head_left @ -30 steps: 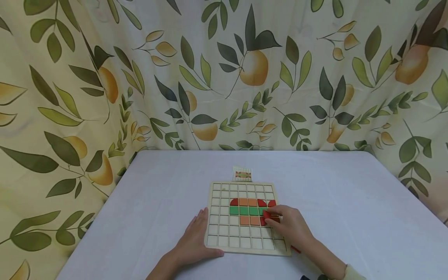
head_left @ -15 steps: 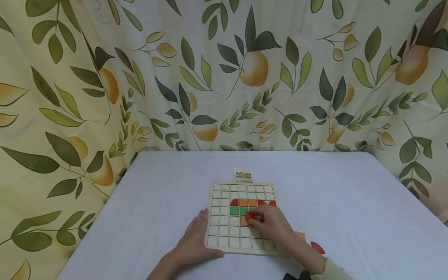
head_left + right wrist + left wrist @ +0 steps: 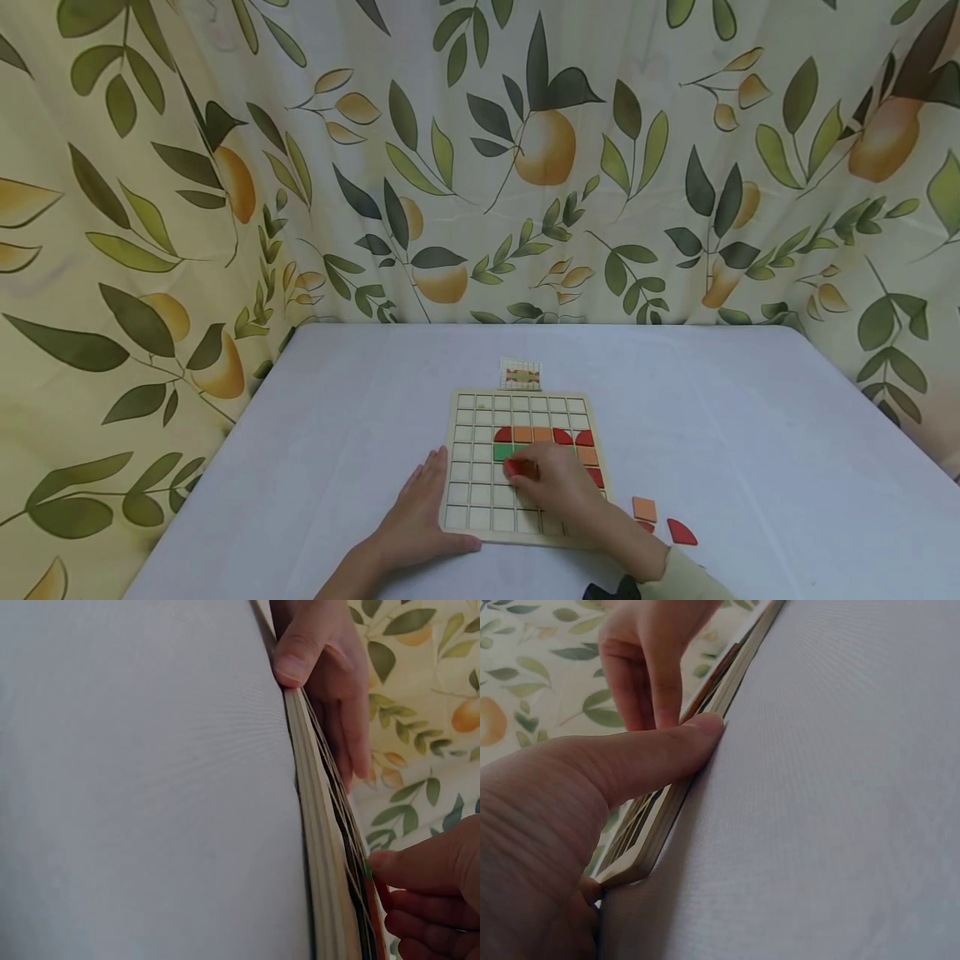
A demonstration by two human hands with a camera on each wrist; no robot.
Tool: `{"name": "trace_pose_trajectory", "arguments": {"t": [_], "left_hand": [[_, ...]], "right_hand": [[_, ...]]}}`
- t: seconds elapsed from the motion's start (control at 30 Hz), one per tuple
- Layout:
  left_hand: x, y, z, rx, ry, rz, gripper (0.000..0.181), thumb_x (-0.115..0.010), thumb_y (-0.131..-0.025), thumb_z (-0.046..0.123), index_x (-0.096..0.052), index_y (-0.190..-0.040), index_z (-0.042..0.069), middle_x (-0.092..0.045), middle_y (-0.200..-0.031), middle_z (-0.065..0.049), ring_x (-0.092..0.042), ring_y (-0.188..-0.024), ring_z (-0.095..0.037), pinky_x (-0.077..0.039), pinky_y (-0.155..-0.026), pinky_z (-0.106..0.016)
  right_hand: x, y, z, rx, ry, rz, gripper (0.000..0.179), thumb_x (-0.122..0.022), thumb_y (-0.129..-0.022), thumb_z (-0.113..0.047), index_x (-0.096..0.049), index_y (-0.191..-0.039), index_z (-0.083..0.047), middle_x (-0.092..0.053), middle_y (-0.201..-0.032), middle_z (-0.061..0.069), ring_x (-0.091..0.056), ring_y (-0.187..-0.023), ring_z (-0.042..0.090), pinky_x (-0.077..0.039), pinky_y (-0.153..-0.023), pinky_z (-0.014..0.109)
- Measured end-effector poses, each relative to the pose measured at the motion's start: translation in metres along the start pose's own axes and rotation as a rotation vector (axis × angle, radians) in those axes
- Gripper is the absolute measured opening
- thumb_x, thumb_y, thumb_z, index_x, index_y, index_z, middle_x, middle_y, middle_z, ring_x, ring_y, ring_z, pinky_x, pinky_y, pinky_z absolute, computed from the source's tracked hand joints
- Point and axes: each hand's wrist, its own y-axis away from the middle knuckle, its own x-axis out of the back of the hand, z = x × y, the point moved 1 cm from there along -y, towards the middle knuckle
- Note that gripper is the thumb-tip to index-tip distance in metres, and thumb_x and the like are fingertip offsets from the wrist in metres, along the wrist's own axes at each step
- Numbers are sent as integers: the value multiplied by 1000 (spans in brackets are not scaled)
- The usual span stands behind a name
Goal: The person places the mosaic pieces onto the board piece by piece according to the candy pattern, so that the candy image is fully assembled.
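A wooden grid board (image 3: pixel 480 517) lies on the table with a pattern of red, orange and green tiles in its cells. My right hand (image 3: pixel 558 483) is over the middle of the board, pinching a red tile (image 3: pixel 512 468) just below the green row (image 3: pixel 502 452); the fingers partly hide the tile's shape. Along the board's left side rests my left hand (image 3: pixel 420 512), fingers straight, its thumb on the near edge. The left wrist view shows that thumb (image 3: pixel 667 754) lying across the board's rim. Several tiles are hidden beneath my right hand.
Right of the board lie a loose orange square tile (image 3: pixel 644 508), a red quarter-circle tile (image 3: pixel 681 532) and another red tile (image 3: pixel 645 527), partly covered. A small pattern card (image 3: pixel 521 374) stands behind the board. A printed curtain (image 3: pixel 480 208) hangs past the table's far edge.
My right hand has moved left across the board with the red tile, from the right side to the pattern's left part. Loose tiles at the right have come into view. The left hand stays put.
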Motion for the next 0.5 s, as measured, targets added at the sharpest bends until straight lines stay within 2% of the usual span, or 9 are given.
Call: {"name": "trace_pose_trajectory", "arguments": {"t": [0.3,0.5], "left_hand": [[0,0,1,-4,-4,3,121,-66,-64,69,-12,-144,-5,-15,-150,-18,-9,-138,-28,-13,-108,-48],[1,-1,1,-1,3,-3,121,-66,-64,68,-12,-144,-5,-15,-150,-18,-9,-138,-28,-12,-108,-48]], "right_hand": [[-3,-3,-1,1,15,-39,25,-76,-76,-17,-72,-99,-7,-67,-93,-1,-53,-77,9,-49,-68,25],[-5,-5,-3,37,8,-39,22,-76,-76,-16,-73,-96,-8,-68,-90,-2,-53,-76,8,-48,-65,24]]}}
